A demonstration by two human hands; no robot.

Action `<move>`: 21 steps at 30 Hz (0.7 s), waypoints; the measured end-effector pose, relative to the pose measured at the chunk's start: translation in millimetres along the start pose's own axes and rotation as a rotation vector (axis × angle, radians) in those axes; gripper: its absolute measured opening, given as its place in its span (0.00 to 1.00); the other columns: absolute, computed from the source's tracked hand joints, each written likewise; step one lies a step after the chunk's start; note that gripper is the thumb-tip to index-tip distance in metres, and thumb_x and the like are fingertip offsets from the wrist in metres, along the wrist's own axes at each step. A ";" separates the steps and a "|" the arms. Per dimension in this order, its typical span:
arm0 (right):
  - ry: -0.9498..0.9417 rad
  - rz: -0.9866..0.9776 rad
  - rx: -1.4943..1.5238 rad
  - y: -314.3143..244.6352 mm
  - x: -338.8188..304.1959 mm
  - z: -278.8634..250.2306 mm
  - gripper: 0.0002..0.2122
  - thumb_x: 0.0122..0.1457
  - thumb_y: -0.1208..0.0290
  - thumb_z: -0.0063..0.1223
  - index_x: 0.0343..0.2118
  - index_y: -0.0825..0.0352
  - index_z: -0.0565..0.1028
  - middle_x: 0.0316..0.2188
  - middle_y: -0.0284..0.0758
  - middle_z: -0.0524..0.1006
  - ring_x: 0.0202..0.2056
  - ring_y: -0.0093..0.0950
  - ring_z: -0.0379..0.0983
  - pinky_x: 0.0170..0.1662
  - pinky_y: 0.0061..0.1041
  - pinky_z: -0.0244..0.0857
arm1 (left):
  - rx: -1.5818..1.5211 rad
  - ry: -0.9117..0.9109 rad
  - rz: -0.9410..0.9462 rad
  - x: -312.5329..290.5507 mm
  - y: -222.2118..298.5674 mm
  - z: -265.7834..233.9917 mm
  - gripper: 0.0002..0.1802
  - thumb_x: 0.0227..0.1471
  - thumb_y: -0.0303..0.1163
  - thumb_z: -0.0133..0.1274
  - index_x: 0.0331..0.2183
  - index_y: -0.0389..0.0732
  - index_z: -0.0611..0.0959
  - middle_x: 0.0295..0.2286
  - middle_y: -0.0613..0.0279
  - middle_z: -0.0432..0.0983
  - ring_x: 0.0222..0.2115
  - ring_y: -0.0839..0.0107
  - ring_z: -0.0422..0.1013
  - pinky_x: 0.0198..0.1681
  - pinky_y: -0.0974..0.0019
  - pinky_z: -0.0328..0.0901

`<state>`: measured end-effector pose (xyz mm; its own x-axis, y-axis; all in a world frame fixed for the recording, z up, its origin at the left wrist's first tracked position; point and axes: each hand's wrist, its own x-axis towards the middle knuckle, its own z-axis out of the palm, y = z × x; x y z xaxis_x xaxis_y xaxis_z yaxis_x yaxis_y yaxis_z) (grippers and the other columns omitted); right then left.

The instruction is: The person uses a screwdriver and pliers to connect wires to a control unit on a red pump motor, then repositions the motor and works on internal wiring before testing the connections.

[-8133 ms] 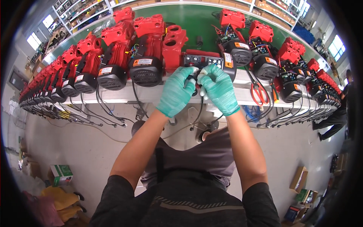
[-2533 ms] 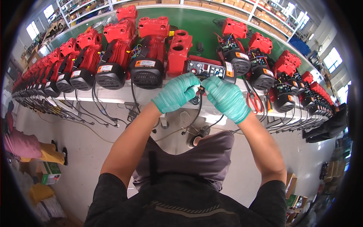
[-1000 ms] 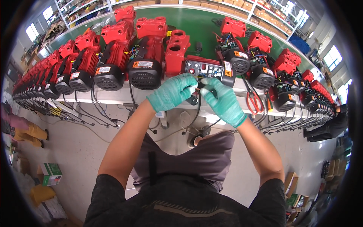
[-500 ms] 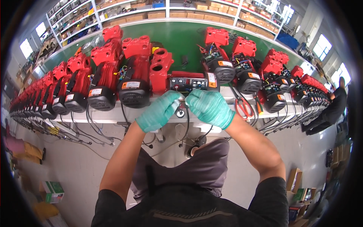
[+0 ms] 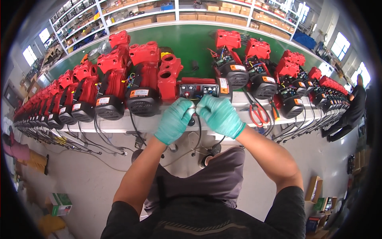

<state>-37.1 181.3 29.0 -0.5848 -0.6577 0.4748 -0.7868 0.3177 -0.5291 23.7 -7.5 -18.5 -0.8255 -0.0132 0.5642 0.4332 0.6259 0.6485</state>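
Observation:
Right in front of me a red electric pump (image 5: 168, 75) lies crosswise at the bench edge, its black fan cover (image 5: 225, 88) to the right. Its terminal box (image 5: 203, 89) is uncovered, showing the wiring inside. My left hand (image 5: 175, 120), in a green glove with pale fingertips, is pinched at the near side of this box. Facing it, my right hand (image 5: 221, 115), gloved alike, is pinched too, the fingertips almost meeting. What the fingers hold is too small and covered to make out. A black cable (image 5: 199, 133) hangs below the hands.
Red pumps with black fan covers (image 5: 142, 101) line the left of the bench; more, with exposed wiring (image 5: 258, 67), stand on the right. Red-handled scissors (image 5: 259, 115) and orange-green pliers (image 5: 275, 109) lie at the right edge. Power cables dangle in front. Another person (image 5: 352, 105) stands far right.
My left hand has shifted slightly right and turned more upright. The fingertips of both hands remain together at the terminal box. The whole view has shifted a little.

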 end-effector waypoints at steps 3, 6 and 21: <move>-0.098 0.820 0.719 -26.3 12.2 -3.5 0.04 0.61 0.76 0.56 0.37 0.70 0.76 0.23 0.36 0.78 0.18 0.22 0.74 0.19 0.25 0.67 | 0.006 0.011 0.026 2.8 -3.3 -1.6 0.07 0.56 0.23 0.57 0.39 0.36 0.81 0.34 0.54 0.76 0.34 0.58 0.75 0.40 0.60 0.70; -0.106 0.789 0.794 -13.0 2.2 -4.2 0.07 0.59 0.78 0.57 0.41 0.69 0.76 0.23 0.36 0.78 0.19 0.26 0.76 0.21 0.24 0.69 | -0.151 -0.008 -0.045 4.1 1.4 -5.9 0.08 0.55 0.22 0.57 0.39 0.35 0.81 0.34 0.54 0.76 0.33 0.56 0.75 0.39 0.60 0.70; -0.049 -0.185 -0.371 16.6 -2.0 -1.2 0.03 0.60 0.74 0.54 0.37 0.64 0.75 0.25 0.36 0.77 0.26 0.34 0.78 0.28 0.34 0.73 | -0.142 -0.084 0.010 8.1 -2.6 -3.3 0.06 0.56 0.23 0.57 0.37 0.35 0.81 0.33 0.53 0.76 0.34 0.54 0.75 0.40 0.58 0.70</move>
<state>-49.2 188.7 20.1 -0.4239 -0.7558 0.4991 -0.9007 0.4097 -0.1447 17.0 -11.8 -13.9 -0.8459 0.0617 0.5298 0.4832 0.5092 0.7122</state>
